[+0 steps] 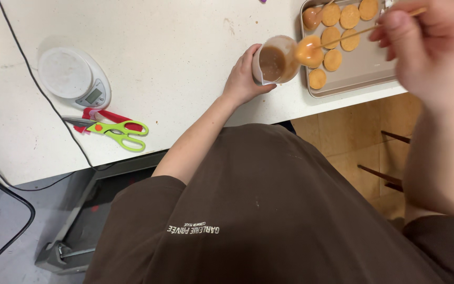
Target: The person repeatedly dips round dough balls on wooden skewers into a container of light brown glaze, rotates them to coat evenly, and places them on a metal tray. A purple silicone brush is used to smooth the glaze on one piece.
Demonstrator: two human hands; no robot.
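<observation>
Left hand (245, 78) wraps its fingers (251, 57) around a small clear plastic cup of brown caramel-like sauce (274, 62), tilted toward the right, sitting at the near edge of the white speckled worktop (174, 58) just left of the tray. Right hand (432, 50) is raised at the right of the scene (blurred, close to the camera), fingers (395, 23) pinched together on a thin wooden skewer (363, 30) that slants down-left. On the skewer's tip sits a round orange glazed ball (309, 51), right at the cup's rim, touching or just beside it, can't tell which. Behind it lies a rectangular silver metal baking tray (366, 68) holding flat round orange-tan discs (341, 31) in loose rows at its far-left part; another glazed ball on a stick (311, 17) rests at the tray's far-left corner. Well apart to the left on the worktop: a round white digital kitchen scale (73, 78), and near it green-handled scissors (119, 131) lying across a red-handled tool (109, 117). A black cable (43, 94) runs across the worktop past the scale and drops off the near edge. The person's dark brown T-shirt (258, 210) fills the near middle; wooden floor (353, 137) shows under the worktop at right.
</observation>
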